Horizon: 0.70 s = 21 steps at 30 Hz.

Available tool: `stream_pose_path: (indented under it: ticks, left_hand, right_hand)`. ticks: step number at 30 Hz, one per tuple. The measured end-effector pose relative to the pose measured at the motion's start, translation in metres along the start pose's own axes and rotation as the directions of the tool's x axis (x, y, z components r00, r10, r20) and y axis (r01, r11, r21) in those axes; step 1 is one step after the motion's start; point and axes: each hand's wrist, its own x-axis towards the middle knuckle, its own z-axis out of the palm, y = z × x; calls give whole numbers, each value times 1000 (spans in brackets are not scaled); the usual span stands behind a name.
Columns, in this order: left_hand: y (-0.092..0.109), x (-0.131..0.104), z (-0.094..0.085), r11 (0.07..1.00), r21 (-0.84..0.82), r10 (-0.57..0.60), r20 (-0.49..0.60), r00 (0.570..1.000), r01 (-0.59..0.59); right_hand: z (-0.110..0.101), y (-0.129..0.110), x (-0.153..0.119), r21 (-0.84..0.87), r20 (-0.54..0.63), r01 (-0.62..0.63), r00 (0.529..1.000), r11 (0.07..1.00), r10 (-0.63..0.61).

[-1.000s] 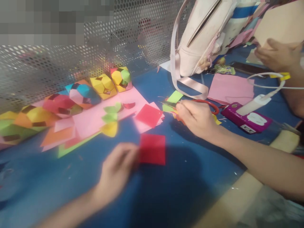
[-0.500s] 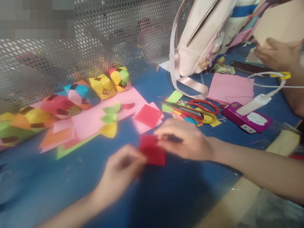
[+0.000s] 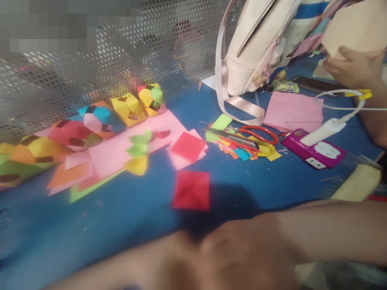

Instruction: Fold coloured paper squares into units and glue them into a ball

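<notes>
A creased red square of paper (image 3: 191,191) lies on the blue table with no hand on it. My left hand (image 3: 178,262) is low in the view, blurred and close to the camera. Beside it, partly overlapping, is my right hand (image 3: 238,251), its fingers smeared and turned down out of sight. Whether either hand holds anything is hidden. Just beyond the red square sits a small stack of pink paper squares (image 3: 188,147), with a brighter pink one on top. Curled green paper pieces (image 3: 138,144) and a yellow one (image 3: 136,165) lie to its left.
Folded paper balls (image 3: 128,108) line the perforated metal screen (image 3: 121,60). Scissors (image 3: 260,135) lie among paper scraps near a purple power adapter (image 3: 314,149) with a white cable. A pale bag (image 3: 250,52) stands behind. Another person's hand (image 3: 352,66) holds cream paper at right.
Both my hands have left the red square and drawn back toward me, low in the view. The red square stays on the table, now fully visible.
</notes>
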Motion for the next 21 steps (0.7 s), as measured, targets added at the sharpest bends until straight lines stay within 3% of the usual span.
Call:
stream_pose_path:
  ticks: [2, 7, 10, 13, 15, 16, 17, 18, 19, 20, 21]
  left_hand:
    - [1, 3, -1, 1000, 0, 10, -66, 998, -10]
    - [8, 8, -1, 998, 22, 57, -264, 963, -54]
    - [13, 8, 0, 999, 12, 37, -239, 970, -35]
    - [17, 3, 2, 1000, -1, 21, -182, 983, -21]
    - [16, -2, 0, 998, 31, 65, -255, 965, -59]
    - [16, -4, -2, 993, 73, 114, -351, 930, -95]
    - [15, -5, -5, 983, 133, 175, -474, 863, -127]
    - [15, -6, -10, 968, 208, 241, -597, 765, -142]
    - [15, -6, -15, 948, 289, 304, -710, 635, -131]
    - [15, -5, -21, 931, 351, 351, -793, 499, -96]
    - [15, -4, -27, 920, 390, 376, -834, 404, -52]
  right_hand:
    - [3, 2, 1, 27, -72, 78, 995, 997, -76]
    - [2, 4, 8, -119, -304, 53, 949, 992, -87]
    - [-6, 4, 12, -171, -266, 44, 960, 984, -89]
    - [-21, 10, 13, -246, -193, -61, 981, 967, 12]
    - [-35, 19, 13, -297, -236, -98, 971, 950, 26]
    - [-42, 25, 12, -323, -268, -173, 960, 931, 85]
    - [-49, 31, 11, -357, -308, -254, 940, 899, 144]
    - [-56, 38, 10, -393, -359, -366, 906, 844, 226]
    - [-62, 45, 9, -402, -402, -464, 864, 789, 304]
    - [-66, 52, 7, -382, -442, -545, 817, 747, 370]
    - [-69, 59, 5, -345, -471, -617, 766, 708, 438]
